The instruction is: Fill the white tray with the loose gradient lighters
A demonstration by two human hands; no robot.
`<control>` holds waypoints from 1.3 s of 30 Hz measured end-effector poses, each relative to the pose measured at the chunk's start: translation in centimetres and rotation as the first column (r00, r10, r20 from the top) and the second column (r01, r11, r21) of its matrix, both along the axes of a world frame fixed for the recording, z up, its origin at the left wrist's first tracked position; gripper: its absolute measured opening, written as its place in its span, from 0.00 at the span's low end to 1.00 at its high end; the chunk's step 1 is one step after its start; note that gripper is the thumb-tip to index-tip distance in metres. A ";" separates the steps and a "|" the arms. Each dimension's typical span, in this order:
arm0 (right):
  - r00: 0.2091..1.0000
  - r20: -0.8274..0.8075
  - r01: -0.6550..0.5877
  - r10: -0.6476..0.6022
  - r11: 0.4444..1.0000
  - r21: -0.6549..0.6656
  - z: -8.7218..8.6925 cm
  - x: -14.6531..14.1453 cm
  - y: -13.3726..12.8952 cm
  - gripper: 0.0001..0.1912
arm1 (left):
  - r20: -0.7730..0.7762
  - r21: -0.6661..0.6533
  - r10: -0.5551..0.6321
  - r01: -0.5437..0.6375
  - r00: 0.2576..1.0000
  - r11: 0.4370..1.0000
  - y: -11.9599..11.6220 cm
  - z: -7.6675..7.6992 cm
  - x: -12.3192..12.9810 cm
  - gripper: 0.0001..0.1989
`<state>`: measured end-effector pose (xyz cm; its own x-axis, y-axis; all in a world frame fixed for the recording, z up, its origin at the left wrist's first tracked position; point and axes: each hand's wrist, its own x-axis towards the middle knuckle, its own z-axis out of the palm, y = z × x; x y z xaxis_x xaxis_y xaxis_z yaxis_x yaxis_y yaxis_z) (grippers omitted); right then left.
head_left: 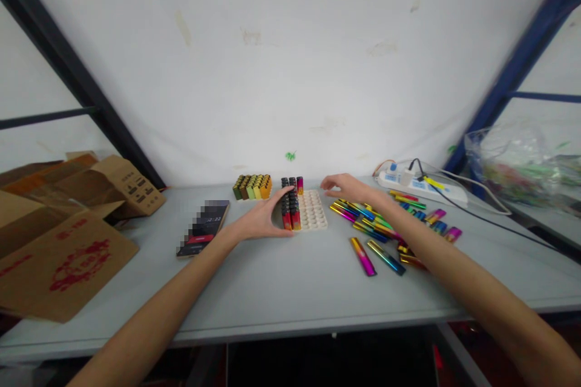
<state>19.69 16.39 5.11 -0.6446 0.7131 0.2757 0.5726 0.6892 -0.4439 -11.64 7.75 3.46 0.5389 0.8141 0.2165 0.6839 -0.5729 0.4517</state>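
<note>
On the grey table (281, 290), the left hand (259, 219) curves, thumb and fingers apart, around red-and-black tubes (286, 219) in the white tray (314, 211); whether the right hand's (347, 184) fingers meet, I cannot tell.

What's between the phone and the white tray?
The left hand lies between phone and tray in the head view, curved around upright red-and-black pieces.
</note>
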 end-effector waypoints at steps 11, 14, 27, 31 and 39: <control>0.874 0.430 0.147 -0.228 0.966 0.213 -1.4 1.8 -6.1 0.20 | -0.019 0.023 0.000 0.000 1.000 1.000 0.0 0.1 -0.1 0.57; 0.841 0.474 0.160 -0.258 0.958 0.238 -1.1 1.0 -6.4 0.20 | -0.026 0.032 0.009 -0.008 1.000 0.999 -0.2 0.2 0.0 0.57; 0.897 -0.322 0.336 -0.302 0.940 0.053 -0.6 1.8 -6.4 0.24 | -0.034 0.015 0.022 -0.021 0.999 1.000 -0.1 0.0 -0.1 0.58; 0.824 -0.450 0.325 -0.343 0.938 -0.121 -1.4 1.1 -6.1 0.25 | -0.022 0.006 0.020 -0.020 1.000 1.000 -0.1 0.1 -0.1 0.58; 0.828 -0.518 0.076 -0.213 0.959 -0.274 -1.6 -0.6 -7.0 0.27 | 0.007 -0.019 -0.001 0.001 1.000 1.000 -0.2 0.3 0.0 0.57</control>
